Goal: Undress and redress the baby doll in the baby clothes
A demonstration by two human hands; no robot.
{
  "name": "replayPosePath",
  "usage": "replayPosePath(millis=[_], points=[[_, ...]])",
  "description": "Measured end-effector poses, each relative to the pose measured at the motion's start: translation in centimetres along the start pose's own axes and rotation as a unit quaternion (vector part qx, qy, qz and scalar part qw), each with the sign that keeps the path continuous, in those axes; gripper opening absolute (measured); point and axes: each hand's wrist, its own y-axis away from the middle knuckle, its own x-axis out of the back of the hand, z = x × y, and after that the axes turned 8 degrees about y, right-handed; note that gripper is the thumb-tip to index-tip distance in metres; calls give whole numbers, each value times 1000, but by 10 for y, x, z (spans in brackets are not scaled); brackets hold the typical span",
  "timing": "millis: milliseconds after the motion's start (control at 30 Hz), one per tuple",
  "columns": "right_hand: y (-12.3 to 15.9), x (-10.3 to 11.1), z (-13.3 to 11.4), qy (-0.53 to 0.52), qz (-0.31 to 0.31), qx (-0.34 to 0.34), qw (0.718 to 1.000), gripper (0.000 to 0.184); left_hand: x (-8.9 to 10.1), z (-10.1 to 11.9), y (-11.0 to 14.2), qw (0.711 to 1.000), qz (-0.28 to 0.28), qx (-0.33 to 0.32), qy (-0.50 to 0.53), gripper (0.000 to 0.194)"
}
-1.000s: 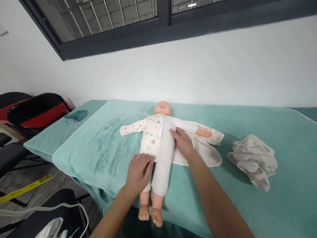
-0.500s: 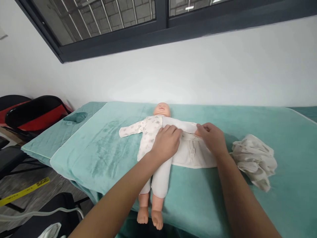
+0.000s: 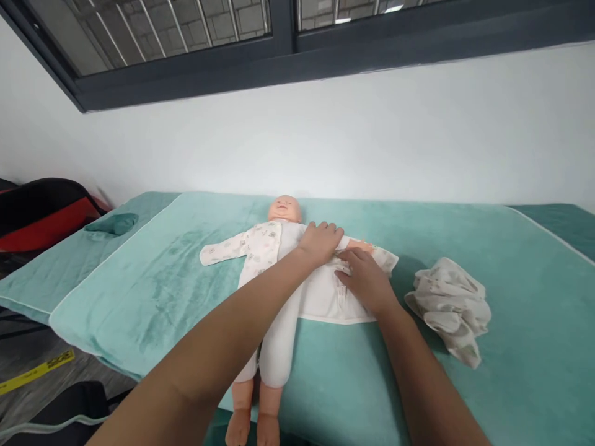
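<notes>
A baby doll (image 3: 279, 365) lies on its back, its head toward the wall. One of its arms wears the sleeve of a white patterned baby shirt (image 3: 263, 244); the other stretches out to the right over the shirt's spread half, the doll's hand (image 3: 360, 246) showing. My left hand (image 3: 322, 243) is closed over that outstretched arm, fingers curled across its top. Just below and to the right, my right hand (image 3: 365, 277) has its fingers bent on the shirt's cloth near the sleeve. Part of the sleeve is hidden by my hands.
A crumpled white patterned cloth (image 3: 449, 306) lies to the right on the green-covered bed (image 3: 153, 297). The wall (image 3: 297, 148) and a dark window frame (image 3: 186, 71) stand behind. Black and red chairs (image 3: 51, 214) are at the left.
My left hand has moved up onto the doll's outstretched arm. The right has left the doll's hand and come down and inward onto the shirt. The view has shifted slightly.
</notes>
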Motion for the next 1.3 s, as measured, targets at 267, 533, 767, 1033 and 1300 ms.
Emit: replayPosePath(millis=[267, 533, 767, 1033, 1300], points=[[3, 8, 4, -35, 32, -141, 989, 17, 29, -13, 24, 998, 32, -25, -38, 37], [2, 28, 6, -513, 61, -279, 809, 28, 42, -22, 39, 993, -5, -33, -115, 40], [7, 38, -2, -607, -1, -212, 766, 42, 33, -11, 22, 991, 10, 66, -117, 34], [11, 39, -18, -644, -49, -136, 751, 50, 10, 5, 7, 994, 10, 105, -15, 33], [14, 31, -28, -651, -99, -70, 749, 65, 13, 2, 19, 986, 15, 71, 148, 24]])
